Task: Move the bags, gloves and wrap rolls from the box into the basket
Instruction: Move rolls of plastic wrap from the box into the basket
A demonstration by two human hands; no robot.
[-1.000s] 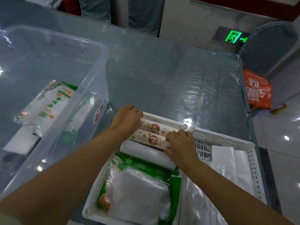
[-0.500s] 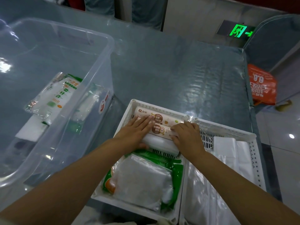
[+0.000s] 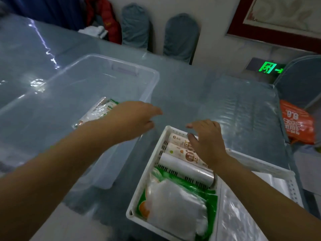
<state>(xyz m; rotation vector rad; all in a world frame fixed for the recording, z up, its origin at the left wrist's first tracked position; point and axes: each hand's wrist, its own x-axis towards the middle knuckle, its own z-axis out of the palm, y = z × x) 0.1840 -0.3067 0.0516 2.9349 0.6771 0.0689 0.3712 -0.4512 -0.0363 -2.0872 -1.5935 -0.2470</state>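
A clear plastic box stands on the table at the left, with a green-and-white packet lying inside it. My left hand hovers open over the box's right wall, holding nothing. The white basket sits at the lower middle. At its far end lie two printed wrap rolls and a plain white roll; a green packet under a clear bag of gloves fills the near end. My right hand floats open just above the printed rolls.
A second white basket with white bags and clear film adjoins on the right. An orange bag hangs off the table's right edge. Covered chairs and a red jacket stand beyond the table's far side.
Both hands have lifted off the wrap rolls in the basket. My left hand has swung left over the clear box. The view has tilted up.
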